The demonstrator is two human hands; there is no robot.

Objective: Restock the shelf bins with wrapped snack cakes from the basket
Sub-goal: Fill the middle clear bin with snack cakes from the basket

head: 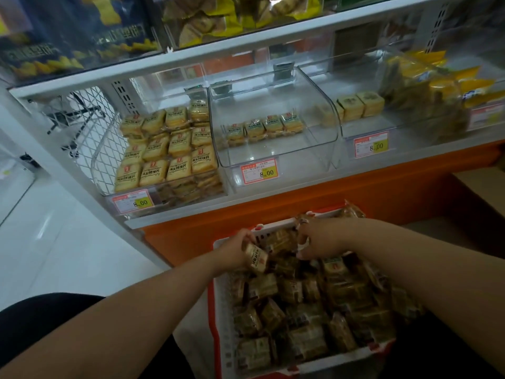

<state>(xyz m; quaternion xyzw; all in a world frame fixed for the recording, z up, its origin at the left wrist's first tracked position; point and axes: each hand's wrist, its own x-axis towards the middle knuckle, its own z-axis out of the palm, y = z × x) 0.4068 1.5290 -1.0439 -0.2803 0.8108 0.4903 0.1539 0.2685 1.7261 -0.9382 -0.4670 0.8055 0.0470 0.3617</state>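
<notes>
Head view: basket [218,310] at 6 o'clock, white with red trim, heaped with square cakes in clear wrap, brownish. Left hand [235,248] grips one cake [256,257], label side up, over the basket's far-left corner. Right hand [318,239] at 12 o'clock of the pile, fingers curled down into the cakes; grip unclear. Middle bin [276,157] at 12 holds one row of four.

Three price tags read 8.00: one on the left bin [164,149], one [259,171] on the middle bin, one [370,144] on the bin to its right.
</notes>
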